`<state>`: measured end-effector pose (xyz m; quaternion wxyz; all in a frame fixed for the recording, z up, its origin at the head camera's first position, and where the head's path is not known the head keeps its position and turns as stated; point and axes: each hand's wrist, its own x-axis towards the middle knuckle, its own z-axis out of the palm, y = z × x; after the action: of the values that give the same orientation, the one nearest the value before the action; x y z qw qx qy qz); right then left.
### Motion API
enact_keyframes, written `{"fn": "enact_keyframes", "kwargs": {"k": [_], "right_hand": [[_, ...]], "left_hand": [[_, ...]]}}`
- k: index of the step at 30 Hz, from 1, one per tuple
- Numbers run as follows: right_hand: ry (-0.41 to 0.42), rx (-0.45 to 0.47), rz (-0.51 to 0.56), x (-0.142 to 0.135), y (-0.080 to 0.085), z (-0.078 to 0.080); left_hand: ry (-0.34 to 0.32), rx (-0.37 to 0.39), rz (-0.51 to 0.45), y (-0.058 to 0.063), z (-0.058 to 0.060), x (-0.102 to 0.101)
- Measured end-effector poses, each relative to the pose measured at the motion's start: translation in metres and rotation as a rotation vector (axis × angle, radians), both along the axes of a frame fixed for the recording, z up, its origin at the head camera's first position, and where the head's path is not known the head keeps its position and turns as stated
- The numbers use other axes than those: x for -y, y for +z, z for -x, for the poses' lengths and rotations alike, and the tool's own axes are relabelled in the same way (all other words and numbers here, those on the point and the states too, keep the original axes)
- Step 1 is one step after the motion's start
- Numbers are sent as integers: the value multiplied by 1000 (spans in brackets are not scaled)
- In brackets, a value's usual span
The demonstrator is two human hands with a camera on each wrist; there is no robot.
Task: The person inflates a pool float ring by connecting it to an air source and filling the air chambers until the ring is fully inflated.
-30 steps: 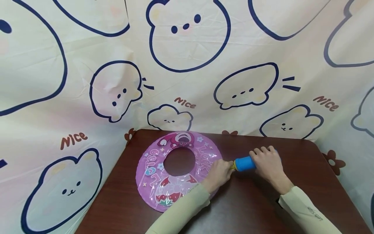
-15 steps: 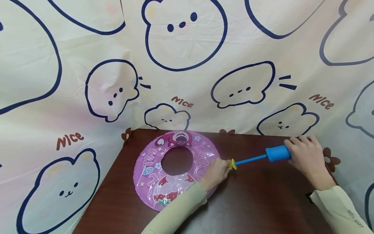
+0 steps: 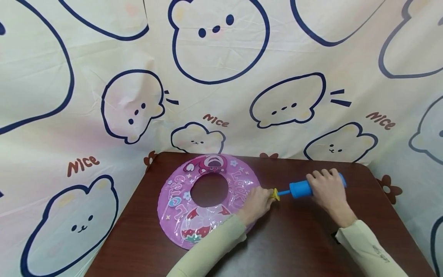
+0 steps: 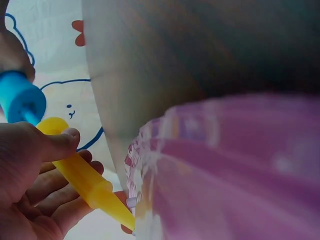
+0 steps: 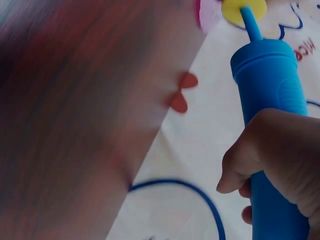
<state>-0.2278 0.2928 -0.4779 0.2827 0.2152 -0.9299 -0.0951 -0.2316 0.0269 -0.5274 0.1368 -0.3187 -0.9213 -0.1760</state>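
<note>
Ring (image 3: 207,217), pink-purple inflatable, lay flat on the dark brown bench (image 3: 297,238), left of centre, close to the far edge and not far from the far left corner. Prints on it: red-pink bear at the far side, strawberry at the near side, pale letters, small flowers, shiny wrinkled plastic. Left hand (image 3: 256,204) was over the ring's right side, thumb pressed on a yellow nozzle (image 4: 82,177) with fingers behind it, so a pinch grip. Nozzle's narrow tip reached the ring's rim, right beside a small clear stub (image 4: 131,202); exact fit at the tip was too blurred to tell. Right hand (image 3: 327,190) was wrapped round a blue barrel (image 3: 300,189), thumb on one side, fingertips showing past the other. Barrel sat right of the ring, over the far half of the bench, outer end angled toward the far right corner; could not tell if it touched the wood. Short length of thin blue rod (image 3: 284,192) showed between barrel and yellow nozzle, joining the two in a line. Both hands therefore full, well apart. Pale green sleeves (image 3: 211,246) came in from the near edge, dark lettering on the right one, small dark patch under its cuff. Cream cloth (image 3: 235,100) hung behind the far edge and along both sides, printed with navy bear outlines, brown "Nice" lettering and brown flowers low down.
</note>
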Motion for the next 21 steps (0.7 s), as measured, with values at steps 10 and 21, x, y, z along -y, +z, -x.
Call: {"fn": "enact_keyframes", "kwargs": {"k": [10, 21], "right_hand": [[35, -5, -36, 39, -17, 4], [49, -10, 1, 15, -4, 3]], "left_hand": [[7, 17, -31, 1, -2, 1], [-50, 52, -94, -2, 2, 9]]}}
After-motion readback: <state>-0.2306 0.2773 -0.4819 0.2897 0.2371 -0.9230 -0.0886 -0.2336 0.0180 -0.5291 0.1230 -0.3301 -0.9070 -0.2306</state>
